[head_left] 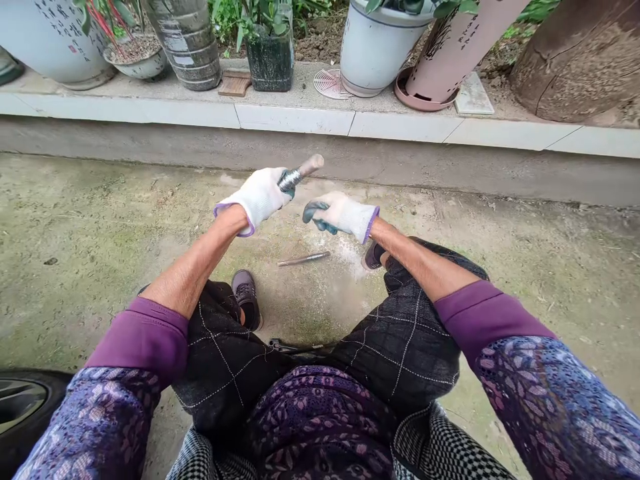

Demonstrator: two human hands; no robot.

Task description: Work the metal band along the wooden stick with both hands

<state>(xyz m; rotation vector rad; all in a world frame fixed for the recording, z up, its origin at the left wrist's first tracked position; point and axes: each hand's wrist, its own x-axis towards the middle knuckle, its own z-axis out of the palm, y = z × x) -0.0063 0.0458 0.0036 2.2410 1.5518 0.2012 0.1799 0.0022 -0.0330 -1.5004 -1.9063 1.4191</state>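
Note:
My left hand, in a white knitted glove with dark coated fingers, is closed around a thick threaded metal rod. The rod tilts up to the right; shiny thread shows beside the fingers, and its far end is plain and brownish. Just right of it and apart from it, my right hand wears a matching glove. Its fingers are loosely bent and the index finger stands apart; I see nothing held in them. On the ground below both hands lies another metal rod, threaded toward its right end.
A low white-tiled ledge runs across ahead, carrying potted plants such as a white pot and a pink pot. My shoes flank the rod on the concrete. A wheel stands at lower left. A dark tool lies near my lap.

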